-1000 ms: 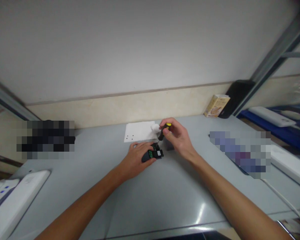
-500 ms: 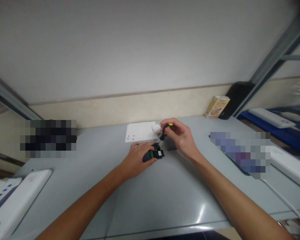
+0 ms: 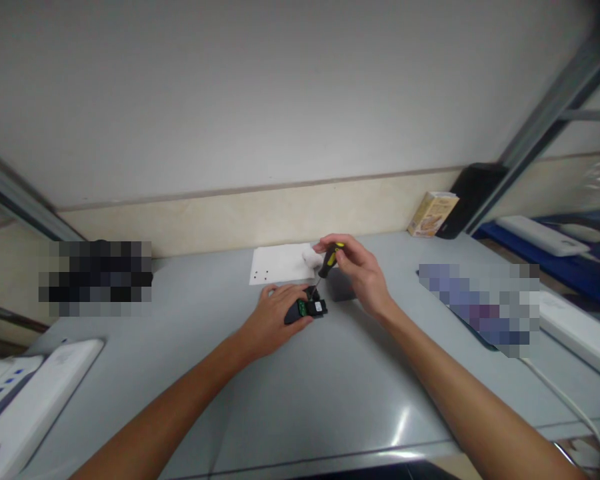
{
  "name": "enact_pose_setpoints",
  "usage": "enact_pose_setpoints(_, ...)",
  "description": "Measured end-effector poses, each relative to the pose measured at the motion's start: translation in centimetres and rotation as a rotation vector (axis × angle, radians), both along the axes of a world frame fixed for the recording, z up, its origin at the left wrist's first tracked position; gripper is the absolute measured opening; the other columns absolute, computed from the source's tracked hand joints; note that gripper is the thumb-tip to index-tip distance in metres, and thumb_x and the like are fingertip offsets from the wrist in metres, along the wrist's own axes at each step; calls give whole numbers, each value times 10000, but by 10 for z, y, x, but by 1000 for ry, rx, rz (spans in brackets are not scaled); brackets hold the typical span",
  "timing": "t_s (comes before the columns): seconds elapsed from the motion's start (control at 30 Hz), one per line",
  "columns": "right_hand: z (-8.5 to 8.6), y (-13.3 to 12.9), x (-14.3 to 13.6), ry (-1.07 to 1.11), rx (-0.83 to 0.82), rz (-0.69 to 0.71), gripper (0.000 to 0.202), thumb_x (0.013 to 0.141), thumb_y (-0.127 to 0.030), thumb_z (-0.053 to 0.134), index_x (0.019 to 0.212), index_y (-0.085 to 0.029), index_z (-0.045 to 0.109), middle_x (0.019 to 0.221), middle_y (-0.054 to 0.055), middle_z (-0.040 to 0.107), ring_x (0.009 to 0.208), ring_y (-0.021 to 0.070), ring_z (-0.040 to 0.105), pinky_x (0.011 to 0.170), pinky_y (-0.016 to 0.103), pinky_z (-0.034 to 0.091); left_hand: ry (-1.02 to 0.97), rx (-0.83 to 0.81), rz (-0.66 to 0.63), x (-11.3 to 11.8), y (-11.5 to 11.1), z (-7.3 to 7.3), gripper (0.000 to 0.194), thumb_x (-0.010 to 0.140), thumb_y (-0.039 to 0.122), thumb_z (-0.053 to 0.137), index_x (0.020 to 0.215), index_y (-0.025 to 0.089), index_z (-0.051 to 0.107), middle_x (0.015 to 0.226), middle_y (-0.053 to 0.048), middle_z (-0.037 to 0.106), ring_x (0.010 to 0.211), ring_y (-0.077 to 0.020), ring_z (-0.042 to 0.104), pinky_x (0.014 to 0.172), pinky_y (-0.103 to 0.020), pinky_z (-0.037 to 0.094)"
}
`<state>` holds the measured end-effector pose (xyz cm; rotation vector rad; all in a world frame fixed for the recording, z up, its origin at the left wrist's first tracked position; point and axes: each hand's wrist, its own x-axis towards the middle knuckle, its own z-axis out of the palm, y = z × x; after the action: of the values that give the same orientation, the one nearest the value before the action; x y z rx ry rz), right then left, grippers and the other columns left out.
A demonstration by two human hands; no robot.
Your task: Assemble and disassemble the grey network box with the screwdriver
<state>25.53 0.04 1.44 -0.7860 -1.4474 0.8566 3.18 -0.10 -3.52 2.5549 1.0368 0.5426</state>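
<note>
My left hand [image 3: 275, 317] is closed around a small black electronic device [image 3: 317, 307] with a bit of green circuit board showing, and holds it down on the grey table. A black and yellow screwdriver [image 3: 331, 259] is gripped in the fingers of my right hand [image 3: 364, 273]. It leans, with its thin shaft pointing down and left and the tip at the device. Whether the tip sits in a screw is too small to tell. Partly behind my right hand lies a dark grey piece [image 3: 341, 285]. Beyond the device, a white sheet [image 3: 283, 261] carries several tiny dark screw-like bits.
A crumpled white item [image 3: 311, 257] lies on the sheet's right part. A yellow box [image 3: 433, 215] and a black case [image 3: 473, 200] stand at the back right. White power strips [image 3: 63, 383] lie at the left, with a white cable [image 3: 565, 393] at the right.
My right hand's fingers have shifted and loosened somewhat on the screwdriver, showing more of its handle. The left hand and the device stay in place.
</note>
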Motion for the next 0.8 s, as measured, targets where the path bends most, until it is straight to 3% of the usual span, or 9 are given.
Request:
enact_pose_setpoints(0.17, 1, 1, 2, -51, 24, -95, 128, 897, -347, 695, 974, -247, 714, 1015, 33, 673, 960, 203, 620, 861, 338, 480, 0, 6, -12, -1, 0, 0, 248, 959, 384, 627, 1184, 297, 573, 1488, -24, 564, 1372, -263, 511, 1143, -489, 276)
enact_pose_setpoints(0.33, 4, -1, 2, -23, 1, 9, 240, 972, -322, 563, 1160, -262, 700, 1047, 47, 702, 1007, 222, 628, 887, 369, 474, -7, 14, -12, -1, 1, -1, 237, 958, 382, 631, 1174, 302, 578, 1474, -17, 579, 1369, -255, 516, 1148, -489, 266)
enact_pose_setpoints(0.43, 5, -2, 1, -45, 27, -18, 189, 965, -352, 581, 1037, -251, 724, 1116, 57, 681, 1093, 239, 605, 929, 379, 457, -11, 17, -10, -1, 1, -1, 235, 958, 384, 630, 1173, 301, 582, 1471, -24, 582, 1370, -255, 515, 1147, -488, 271)
enact_pose_setpoints(0.53, 6, -1, 2, -91, 50, -109, 159, 908, -386, 675, 911, -237, 732, 966, 43, 662, 947, 211, 621, 868, 360, 476, -7, 13, -15, -1, 0, -1, 234, 961, 390, 623, 1176, 303, 590, 1473, -27, 579, 1368, -259, 517, 1143, -486, 283)
enact_pose_setpoints(0.6, 6, 0, 3, -83, 27, -103, 179, 907, -390, 676, 995, -247, 738, 928, 36, 675, 882, 200, 627, 836, 357, 490, -1, 13, -12, 0, 0, 0, 241, 962, 395, 620, 1182, 302, 590, 1478, -30, 575, 1369, -260, 515, 1146, -489, 281)
enact_pose_setpoints(0.7, 7, 1, 5, -31, -11, -11, 272, 962, -388, 590, 1183, -272, 697, 1063, 50, 724, 999, 226, 648, 919, 393, 483, 6, 18, -4, 0, 0, -1, 253, 961, 401, 621, 1190, 298, 586, 1479, -37, 575, 1373, -261, 511, 1149, -490, 272)
enact_pose_setpoints(0.8, 7, 1, 5, -29, 14, -10, 209, 962, -386, 594, 1078, -265, 719, 1208, 56, 696, 1174, 245, 601, 1013, 404, 440, 4, 22, -3, 0, 0, -3, 266, 962, 415, 621, 1197, 298, 585, 1480, -39, 573, 1373, -262, 510, 1153, -490, 266)
